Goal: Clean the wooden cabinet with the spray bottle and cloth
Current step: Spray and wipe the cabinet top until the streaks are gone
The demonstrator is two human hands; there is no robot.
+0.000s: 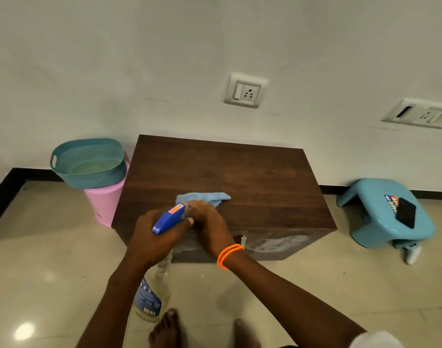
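A dark wooden cabinet point(240, 177) stands against the white wall. My left hand point(152, 239) grips a spray bottle point(153, 292) by its blue trigger head, in front of the cabinet's near left edge; the clear bottle body hangs down below the hand. My right hand point(210, 227), with orange bands at the wrist, presses flat on a light blue cloth point(205, 197) lying on the cabinet top near its front edge. The cloth's near part is hidden under that hand.
A teal basket point(89, 162) rests on a pink bin point(104, 204) left of the cabinet. A light blue plastic stool point(380, 214) with a black object on it stands at the right. Wall sockets point(245, 90) are above. My bare feet point(167, 330) stand on the tiled floor.
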